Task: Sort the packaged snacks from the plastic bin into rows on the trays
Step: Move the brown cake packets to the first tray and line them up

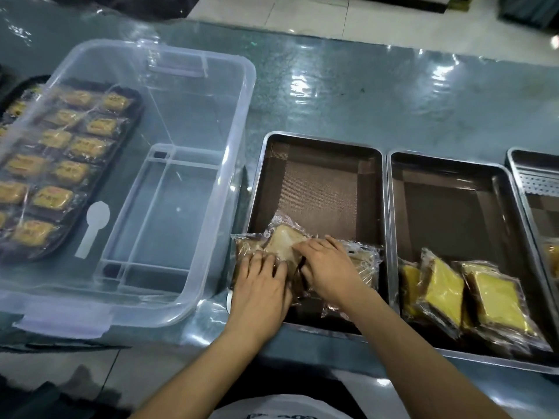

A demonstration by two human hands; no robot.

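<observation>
Brown wrapped snacks (286, 241) sit in near-left corner of left tray (317, 182), one packet tilted up. Left hand (260, 285) lies flat on them, fingers straight; right hand (328, 267) curves over the tilted packet (thumb hidden, grip unclear). Yellow snacks (496, 293) in middle tray (447, 213); plastic bin (163, 207) just left.

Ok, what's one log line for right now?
hands: left hand and right hand rest on brown snack packets | where: near end of steel tray beside bin | next tray: yellow packets | bin: empty
</observation>
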